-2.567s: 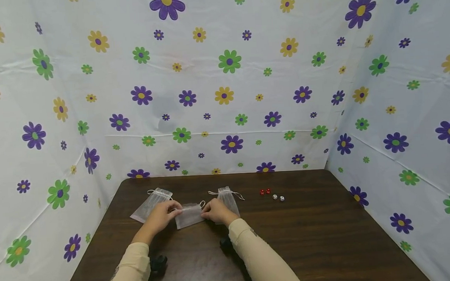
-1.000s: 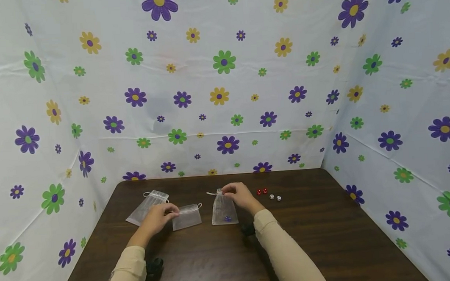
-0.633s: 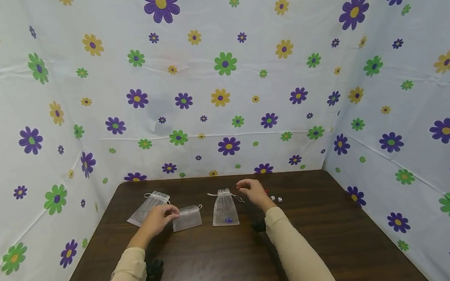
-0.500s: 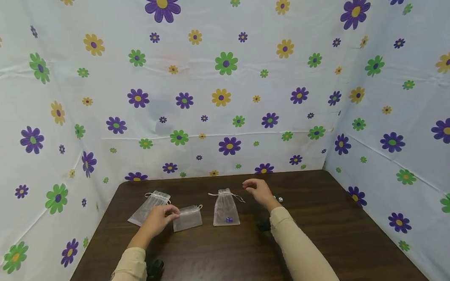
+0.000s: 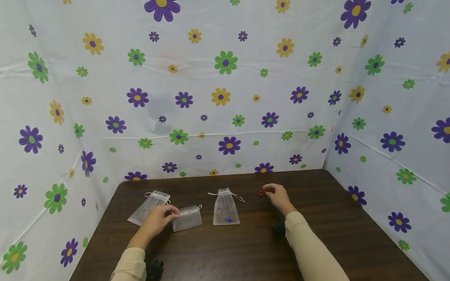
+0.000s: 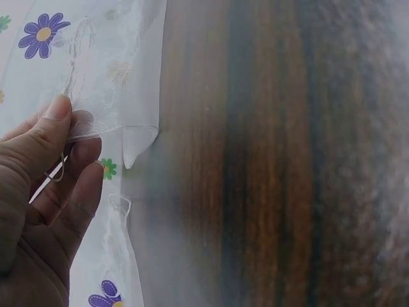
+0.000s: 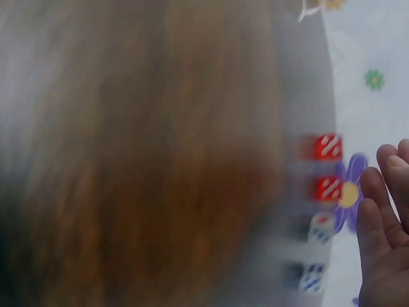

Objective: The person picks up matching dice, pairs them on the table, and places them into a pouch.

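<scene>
My left hand [image 5: 156, 220] pinches the top corner of a small sheer white drawstring pouch [image 5: 189, 219] between thumb and fingers; the left wrist view shows the thumb [image 6: 59, 109] on the mesh. My right hand [image 5: 278, 197], fingers loosely bent and holding nothing, hovers beside the dice. One red die [image 5: 260, 193] shows left of its fingertips in the head view. In the right wrist view two red dice [image 7: 330, 147] and two white dice [image 7: 321, 228] stand in a row, apart from the fingers. A middle pouch [image 5: 224, 204] lies flat with blue dice [image 5: 229, 219] inside.
A third sheer pouch [image 5: 142, 210] lies at the left, partly behind the left hand. The dark wooden table [image 5: 216, 260] ends at a flowered cloth wall [image 5: 222, 81] at the back, with more cloth on both sides.
My right hand has left the held pouch, touched the middle pouch's neck, then moved right to the dice. The blue dice in the middle pouch came into sight. The left hand stays put.
</scene>
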A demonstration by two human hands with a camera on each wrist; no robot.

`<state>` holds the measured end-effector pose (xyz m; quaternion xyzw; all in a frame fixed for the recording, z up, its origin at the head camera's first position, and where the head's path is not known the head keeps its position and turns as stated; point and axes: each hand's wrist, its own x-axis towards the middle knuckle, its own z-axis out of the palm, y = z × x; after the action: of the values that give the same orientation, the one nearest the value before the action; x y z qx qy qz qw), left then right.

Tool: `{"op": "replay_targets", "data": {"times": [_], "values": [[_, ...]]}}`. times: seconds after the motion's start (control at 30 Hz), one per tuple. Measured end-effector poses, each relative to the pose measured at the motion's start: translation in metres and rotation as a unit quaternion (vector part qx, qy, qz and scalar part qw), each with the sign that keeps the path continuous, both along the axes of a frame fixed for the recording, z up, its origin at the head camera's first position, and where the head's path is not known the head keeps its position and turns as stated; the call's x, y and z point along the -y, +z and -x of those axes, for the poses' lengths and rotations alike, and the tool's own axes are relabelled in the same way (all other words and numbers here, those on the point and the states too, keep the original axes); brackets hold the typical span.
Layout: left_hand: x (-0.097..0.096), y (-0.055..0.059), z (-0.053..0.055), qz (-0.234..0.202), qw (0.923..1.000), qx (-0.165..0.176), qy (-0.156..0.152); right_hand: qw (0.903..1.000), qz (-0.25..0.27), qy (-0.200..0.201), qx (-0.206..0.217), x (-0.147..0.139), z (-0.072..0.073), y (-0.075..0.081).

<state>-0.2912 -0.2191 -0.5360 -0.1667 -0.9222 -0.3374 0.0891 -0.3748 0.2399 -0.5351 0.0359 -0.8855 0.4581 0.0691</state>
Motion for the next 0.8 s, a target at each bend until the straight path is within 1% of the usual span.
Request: {"op": "replay_targets", "data": {"times": [0.1, 0.2, 0.3, 0.5, 0.73, 0.8], "values": [[0.000, -0.001, 0.000, 0.001, 1.0000, -0.002, 0.000, 0.9999, -0.016, 0.000, -0.002, -0.010, 0.000, -0.008], [0.001, -0.003, 0.000, 0.002, 1.0000, -0.008, -0.002, 0.9994, -0.034, 0.000, 0.001, -0.016, -0.001, -0.011], [0.002, -0.004, 0.000, 0.002, 0.9999, -0.010, -0.003, 0.9987, -0.051, 0.000, 0.000, -0.018, -0.003, -0.010], [0.003, -0.005, -0.001, -0.004, 1.0000, -0.003, -0.002, 0.9978, -0.066, -0.006, -0.006, -0.019, -0.002, -0.008], [0.007, -0.008, -0.001, -0.004, 0.9996, -0.026, -0.012, 0.9945, -0.104, 0.000, 0.003, -0.021, 0.001, -0.011], [0.007, -0.009, -0.002, -0.005, 0.9995, -0.028, -0.010, 0.9933, -0.116, 0.004, 0.003, -0.021, 0.002, -0.012]]}}
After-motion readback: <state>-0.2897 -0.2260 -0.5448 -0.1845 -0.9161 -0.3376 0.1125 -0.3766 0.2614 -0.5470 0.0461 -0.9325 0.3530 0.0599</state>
